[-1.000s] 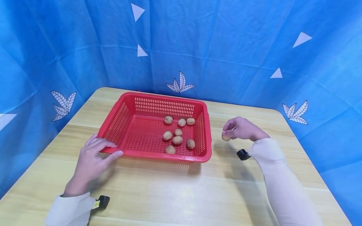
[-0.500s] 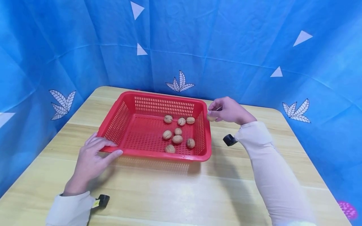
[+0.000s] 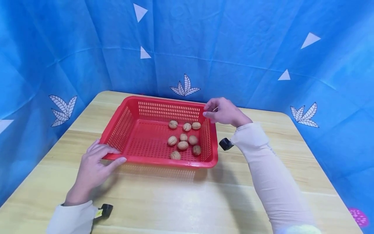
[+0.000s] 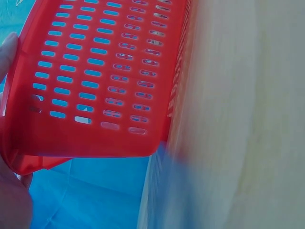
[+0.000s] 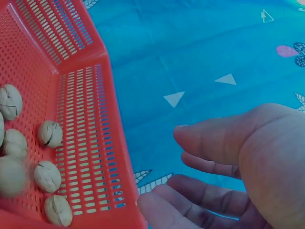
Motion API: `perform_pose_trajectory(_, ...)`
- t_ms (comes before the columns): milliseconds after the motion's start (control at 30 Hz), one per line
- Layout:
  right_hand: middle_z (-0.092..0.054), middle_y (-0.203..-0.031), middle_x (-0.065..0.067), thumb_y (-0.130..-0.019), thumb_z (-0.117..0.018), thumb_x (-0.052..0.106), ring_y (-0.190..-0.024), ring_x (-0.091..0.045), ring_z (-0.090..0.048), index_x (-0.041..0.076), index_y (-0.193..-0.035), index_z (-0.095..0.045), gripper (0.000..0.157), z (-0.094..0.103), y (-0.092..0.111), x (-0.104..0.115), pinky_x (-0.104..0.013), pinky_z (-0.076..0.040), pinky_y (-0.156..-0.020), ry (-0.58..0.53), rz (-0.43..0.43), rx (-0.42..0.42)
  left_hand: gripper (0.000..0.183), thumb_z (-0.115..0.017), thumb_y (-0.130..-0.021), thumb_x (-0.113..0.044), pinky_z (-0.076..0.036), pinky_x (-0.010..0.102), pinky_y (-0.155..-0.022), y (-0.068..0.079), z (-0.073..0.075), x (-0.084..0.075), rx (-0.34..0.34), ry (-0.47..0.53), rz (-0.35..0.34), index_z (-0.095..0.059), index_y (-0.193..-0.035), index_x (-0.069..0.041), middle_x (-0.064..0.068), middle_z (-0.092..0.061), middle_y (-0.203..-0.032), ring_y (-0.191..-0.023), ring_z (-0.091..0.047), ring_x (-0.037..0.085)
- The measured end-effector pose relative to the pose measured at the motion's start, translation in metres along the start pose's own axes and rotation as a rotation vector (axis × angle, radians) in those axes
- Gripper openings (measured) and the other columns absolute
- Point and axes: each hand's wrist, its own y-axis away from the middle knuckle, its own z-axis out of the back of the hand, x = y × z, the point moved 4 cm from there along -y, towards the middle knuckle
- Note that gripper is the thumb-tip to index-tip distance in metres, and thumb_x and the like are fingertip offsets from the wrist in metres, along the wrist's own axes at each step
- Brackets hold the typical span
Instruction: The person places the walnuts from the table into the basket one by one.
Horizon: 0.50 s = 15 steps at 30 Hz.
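Note:
A red plastic basket (image 3: 163, 160) with slotted walls stands on the table, several walnuts (image 3: 182, 145) lying on its floor toward the right side. At its near left corner my left hand (image 3: 94, 164) grips the rim, fingers over the edge and thumb along the front. My right hand (image 3: 223, 112) is above the far right corner of the rim. In the right wrist view its thumb and fingers are apart with nothing between them. One walnut (image 5: 12, 176) is blurred in that view, inside the basket among the others.
The light wooden table (image 3: 163, 201) carries the basket and extends to its right and front. A blue curtain (image 3: 187, 39) with white triangles and leaf prints hangs behind and at both sides. Small black devices (image 3: 225, 144) sit on the wrists.
My right hand has moved left from the table to the basket's rim and let go of the walnut, which is now inside. The left hand has stayed in place.

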Motion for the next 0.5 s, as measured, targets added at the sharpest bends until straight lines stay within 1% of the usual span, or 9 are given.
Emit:
perform_pose_trajectory(100,-0.064,-0.097,-0.012,-0.093,-0.066,0.015,-0.078,-0.029,-0.069,0.003,-0.106,-0.062,0.018,-0.003,0.003,-0.005,-0.034,-0.057,-0.071,0.008,0.001,-0.019,0.031,-0.089,-0.065,-0.018,-0.03,0.044,-0.111,0.002,0.0,-0.001,-0.003,0.001,0.003,-0.071,-0.088,-0.006,0.008,-0.071,-0.087,-0.087,-0.058,0.02)
perform_pose_trajectory(167,-0.064,-0.092,-0.012,-0.093,-0.066,0.016,-0.075,-0.028,-0.066,0.004,-0.103,-0.062,0.016,-0.003,0.006,-0.01,-0.034,-0.057,-0.067,0.022,0.016,-0.059,0.031,-0.088,-0.066,-0.017,-0.03,0.042,-0.111,0.003,0.0,-0.002,-0.002,0.006,-0.002,-0.071,-0.089,-0.006,0.009,-0.071,-0.088,-0.088,-0.059,0.019)
perform_pose_trajectory(233,-0.063,-0.087,-0.011,-0.093,-0.066,0.018,-0.074,-0.027,-0.063,0.005,-0.099,-0.063,0.015,-0.002,0.012,-0.017,-0.033,-0.055,-0.065,0.036,0.034,-0.119,0.032,-0.087,-0.069,-0.016,-0.028,0.037,-0.112,0.003,0.001,-0.005,0.005,0.019,0.007,-0.07,-0.094,-0.005,0.01,-0.071,-0.091,-0.091,-0.059,0.017)
perform_pose_trajectory(300,-0.061,-0.081,-0.01,-0.093,-0.067,0.02,-0.071,-0.026,-0.058,0.005,-0.093,-0.062,0.015,0.0,0.019,-0.024,-0.033,-0.051,-0.062,0.061,0.054,-0.195,0.032,-0.084,-0.072,-0.015,-0.026,0.032,-0.113,0.001,0.003,-0.007,0.016,0.024,0.018,-0.069,-0.098,-0.004,0.011,-0.07,-0.095,-0.094,-0.059,0.019)
perform_pose_trajectory(333,-0.06,-0.078,-0.009,-0.093,-0.066,0.021,-0.07,-0.025,-0.056,0.005,-0.091,-0.062,0.016,0.001,0.023,-0.029,-0.033,-0.049,-0.061,0.08,0.066,-0.236,0.032,-0.083,-0.074,-0.013,-0.026,0.032,-0.113,-0.001,0.005,-0.009,0.024,0.025,0.024,-0.069,-0.1,-0.003,0.012,-0.07,-0.097,-0.096,-0.06,0.021)
perform_pose_trajectory(367,-0.059,-0.075,-0.009,-0.093,-0.066,0.022,-0.068,-0.024,-0.054,0.005,-0.088,-0.061,0.018,0.002,0.028,-0.033,-0.034,-0.047,-0.06,0.098,0.078,-0.277,0.032,-0.082,-0.075,-0.013,-0.028,0.034,-0.113,-0.002,0.006,-0.011,0.034,0.015,0.027,-0.068,-0.102,-0.002,0.012,-0.07,-0.098,-0.096,-0.061,0.023)
perform_pose_trajectory(400,-0.057,-0.072,-0.007,-0.093,-0.065,0.023,-0.067,-0.023,-0.052,0.005,-0.085,-0.061,0.02,0.003,0.033,-0.038,-0.034,-0.045,-0.06,0.119,0.092,-0.317,0.031,-0.082,-0.077,-0.013,-0.034,0.036,-0.109,-0.004,0.008,-0.013,0.045,-0.009,0.031,-0.068,-0.103,-0.002,0.012,-0.07,-0.098,-0.095,-0.061,0.024)
perform_pose_trajectory(467,-0.053,-0.066,-0.005,-0.094,-0.063,0.025,-0.063,-0.021,-0.049,0.006,-0.078,-0.058,0.025,0.005,0.044,-0.05,-0.034,-0.042,-0.058,0.159,0.113,-0.394,0.029,-0.081,-0.078,-0.012,-0.046,0.044,-0.098,-0.01,0.011,-0.018,0.064,-0.083,0.022,-0.069,-0.102,-0.002,0.012,-0.069,-0.098,-0.091,-0.063,0.028)
perform_pose_trajectory(500,-0.051,-0.062,-0.003,-0.094,-0.062,0.024,-0.06,-0.02,-0.048,0.007,-0.075,-0.057,0.026,0.005,0.05,-0.056,-0.034,-0.04,-0.058,0.18,0.122,-0.435,0.028,-0.081,-0.078,-0.011,-0.05,0.047,-0.091,-0.014,0.012,-0.02,0.068,-0.121,0.005,-0.069,-0.101,-0.001,0.013,-0.069,-0.096,-0.089,-0.064,0.029)
